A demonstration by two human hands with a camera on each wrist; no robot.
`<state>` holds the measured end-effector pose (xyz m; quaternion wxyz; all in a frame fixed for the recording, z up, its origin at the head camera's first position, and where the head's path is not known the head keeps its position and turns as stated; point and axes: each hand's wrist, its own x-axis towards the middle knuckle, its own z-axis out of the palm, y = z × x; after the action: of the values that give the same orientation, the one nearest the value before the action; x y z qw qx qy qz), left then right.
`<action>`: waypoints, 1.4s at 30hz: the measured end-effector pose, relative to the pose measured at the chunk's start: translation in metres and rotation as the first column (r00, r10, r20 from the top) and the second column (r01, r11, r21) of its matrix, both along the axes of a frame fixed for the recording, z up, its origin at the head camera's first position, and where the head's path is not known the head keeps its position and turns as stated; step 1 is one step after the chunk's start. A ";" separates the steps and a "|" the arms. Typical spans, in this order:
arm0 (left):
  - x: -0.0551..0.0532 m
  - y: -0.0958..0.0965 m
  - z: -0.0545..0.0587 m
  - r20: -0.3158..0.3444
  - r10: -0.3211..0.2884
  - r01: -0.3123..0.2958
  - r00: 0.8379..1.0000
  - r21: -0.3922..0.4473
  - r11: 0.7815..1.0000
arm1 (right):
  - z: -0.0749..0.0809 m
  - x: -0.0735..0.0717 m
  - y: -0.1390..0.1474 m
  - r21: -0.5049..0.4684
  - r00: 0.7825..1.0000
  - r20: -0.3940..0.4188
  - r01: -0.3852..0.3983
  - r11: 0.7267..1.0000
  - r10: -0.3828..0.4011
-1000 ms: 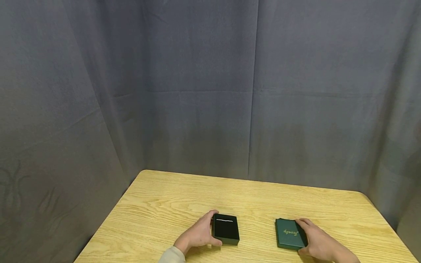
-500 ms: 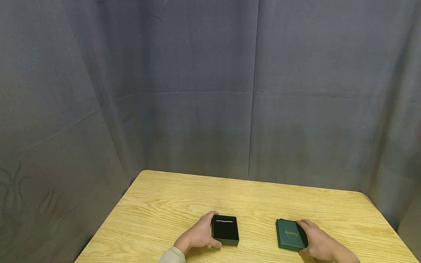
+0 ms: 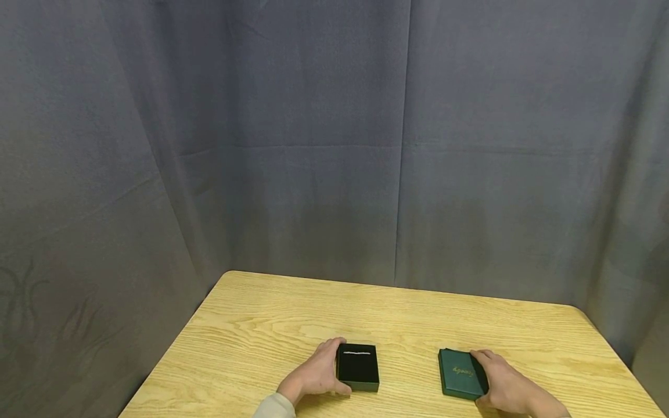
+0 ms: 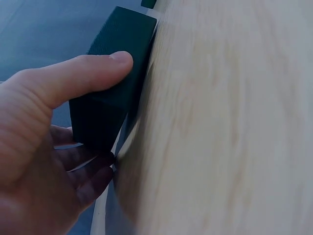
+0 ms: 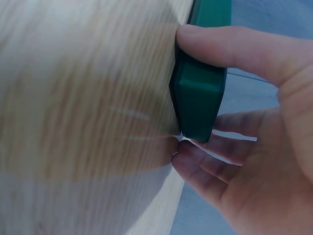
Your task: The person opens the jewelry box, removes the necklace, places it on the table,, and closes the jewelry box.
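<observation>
Grey curtain (image 3: 313, 104) hangs behind the table (image 3: 261, 313) and down both sides of it, with a long seam (image 3: 402, 133) running down near the middle and a faint crease (image 3: 324, 146) across. The tabletop is pale yellow wood with a wavy grain and rounded far corners. Towards the near part of it I have my hands well away from each other, both clamped on what they hold.

My left hand (image 3: 317, 370) grips the box (image 3: 358, 368) by its left side. I have the thumb (image 4: 93, 76) laid along its near side and a finger reaching to its far left corner; seen from that wrist, my other fingers (image 4: 95, 183) curl in by the end, close to the wood. The box sits on the table open side up, green outside and black inside, with a thin white strip (image 3: 357, 353) across it towards the far end. A pale sleeve (image 3: 275, 405) stops at my left wrist.

My right hand (image 3: 506, 384) holds the lid (image 3: 462, 374) by its right side, thumb at the near edge and fingers at the far one. It lies flat, green top up, to the right of the box and well apart from it. Gold lettering (image 3: 463, 371) on it faces me upside down, too small for me to read
</observation>
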<state>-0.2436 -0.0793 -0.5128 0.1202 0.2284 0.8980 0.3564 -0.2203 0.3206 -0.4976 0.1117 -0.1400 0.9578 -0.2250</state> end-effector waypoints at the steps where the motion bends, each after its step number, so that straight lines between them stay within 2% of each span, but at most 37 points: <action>1: 0.000 0.000 0.000 -0.002 0.000 0.000 1.000 0.000 1.000 | 0.000 0.000 0.000 0.000 1.000 0.004 0.002 1.000 -0.002; 8: 0.000 0.001 -0.002 -0.010 0.001 -0.001 1.000 -0.009 1.000 | 0.002 -0.001 -0.002 -0.001 0.999 0.031 0.013 1.000 -0.013; 18: 0.000 0.002 -0.004 -0.021 0.008 -0.009 1.000 -0.029 1.000 | 0.000 -0.002 -0.001 -0.009 1.000 0.029 0.007 1.000 -0.007; 32: 0.001 0.002 -0.001 -0.013 0.026 -0.026 1.000 -0.022 0.999 | 0.004 0.002 -0.002 -0.033 0.998 0.068 0.009 0.999 -0.006; 37: 0.001 0.002 -0.003 -0.021 0.023 -0.023 1.000 -0.030 0.999 | 0.008 0.004 -0.008 -0.014 0.998 0.046 0.047 0.999 -0.047; 42: 0.001 0.002 -0.004 -0.022 0.021 -0.022 1.000 -0.032 0.999 | 0.015 0.005 -0.015 -0.027 0.997 -0.040 0.060 0.998 -0.061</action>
<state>-0.2430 -0.0773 -0.5167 0.1101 0.2206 0.9074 0.3404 -0.2154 0.3055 -0.4825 0.0837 -0.1170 0.9607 -0.2376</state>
